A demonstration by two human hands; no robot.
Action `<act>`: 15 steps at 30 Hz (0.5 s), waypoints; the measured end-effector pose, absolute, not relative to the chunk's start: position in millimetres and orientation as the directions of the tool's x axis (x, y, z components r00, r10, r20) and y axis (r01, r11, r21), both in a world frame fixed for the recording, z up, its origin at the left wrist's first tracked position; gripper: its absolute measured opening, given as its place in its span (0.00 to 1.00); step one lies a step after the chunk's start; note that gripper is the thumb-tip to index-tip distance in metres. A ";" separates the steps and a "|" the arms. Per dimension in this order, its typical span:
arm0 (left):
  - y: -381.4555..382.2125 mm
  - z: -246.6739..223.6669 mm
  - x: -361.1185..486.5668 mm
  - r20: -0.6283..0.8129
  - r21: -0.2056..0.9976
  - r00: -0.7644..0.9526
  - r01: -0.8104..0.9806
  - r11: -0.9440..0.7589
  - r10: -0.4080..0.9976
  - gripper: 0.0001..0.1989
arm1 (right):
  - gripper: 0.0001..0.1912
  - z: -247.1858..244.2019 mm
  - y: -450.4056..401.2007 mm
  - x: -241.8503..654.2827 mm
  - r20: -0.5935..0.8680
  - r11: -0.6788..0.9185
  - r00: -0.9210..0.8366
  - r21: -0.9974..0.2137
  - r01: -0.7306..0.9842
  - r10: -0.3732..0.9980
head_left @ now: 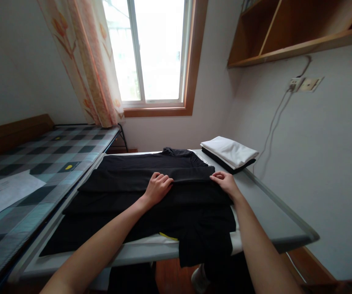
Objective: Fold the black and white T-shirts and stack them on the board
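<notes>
A black T-shirt (200,220) is spread over a white table, with a fold of its cloth running across the middle and one sleeve hanging over the near edge. On that fold, my left hand (159,188) has its fingers curled into the cloth near the centre. My right hand (226,182) pinches the right end of the same fold between thumb and fingers. Some white cloth or paper shows beneath the shirt at its right and near edges, and a small yellow strip lies at the near edge. A bunched dark part of the garment rests at the far side.
Folded white and black cloths (229,151) lie stacked at the table's (274,208) far right. To the left stands a bed with a checked mattress (81,143) and a paper sheet (10,194). Ahead are a curtain (93,65) and window; a shelf (298,45) hangs above right.
</notes>
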State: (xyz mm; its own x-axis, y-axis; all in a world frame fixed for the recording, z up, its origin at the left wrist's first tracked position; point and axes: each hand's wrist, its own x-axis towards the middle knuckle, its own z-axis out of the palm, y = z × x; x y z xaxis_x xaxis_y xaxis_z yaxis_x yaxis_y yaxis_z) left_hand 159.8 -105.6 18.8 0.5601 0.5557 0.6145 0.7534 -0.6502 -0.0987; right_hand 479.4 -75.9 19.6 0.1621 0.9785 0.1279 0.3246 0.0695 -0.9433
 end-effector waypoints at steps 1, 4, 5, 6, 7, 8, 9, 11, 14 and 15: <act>-105.8 18.9 159.9 0.617 -0.098 0.555 0.758 -0.645 0.558 0.05 | 0.25 19.0 -75.7 479.8 0.128 0.069 0.161 -0.942 0.328 0.979; -107.0 20.9 160.8 0.636 -0.084 0.528 0.772 -0.630 0.563 0.05 | 0.24 18.0 -75.3 481.0 0.129 0.070 0.160 -0.941 0.331 0.979; -107.5 21.8 161.3 0.643 -0.078 0.519 0.776 -0.626 0.563 0.05 | 0.24 17.9 -75.2 481.3 0.129 0.070 0.162 -0.942 0.328 0.978; -108.0 22.7 161.8 0.650 -0.073 0.511 0.779 -0.623 0.562 0.05 | 0.24 18.0 -75.1 481.6 0.127 0.068 0.164 -0.943 0.325 0.978; -108.3 23.3 162.2 0.655 -0.067 0.504 0.781 -0.621 0.562 0.05 | 0.24 18.0 -75.0 481.7 0.125 0.066 0.167 -0.945 0.322 0.978; -108.4 23.7 162.4 0.657 -0.063 0.500 0.782 -0.620 0.564 0.05 | 0.24 18.0 -74.8 481.9 0.124 0.064 0.169 -0.946 0.318 0.978; -108.3 23.7 162.5 0.654 -0.061 0.502 0.781 -0.622 0.566 0.05 | 0.23 17.8 -74.5 482.1 0.123 0.063 0.172 -0.946 0.317 0.977; -107.7 23.0 162.2 0.632 -0.067 0.525 0.770 -0.635 0.570 0.04 | 0.22 16.5 -73.5 482.7 0.128 0.066 0.172 -0.943 0.326 0.977; -106.1 21.0 160.9 0.567 -0.085 0.595 0.730 -0.678 0.570 0.04 | 0.21 12.6 -71.1 484.7 0.152 0.083 0.157 -0.923 0.377 0.976; -105.7 20.5 160.6 0.545 -0.087 0.617 0.716 -0.693 0.568 0.04 | 0.21 11.2 -70.2 485.5 0.162 0.090 0.151 -0.912 0.401 0.975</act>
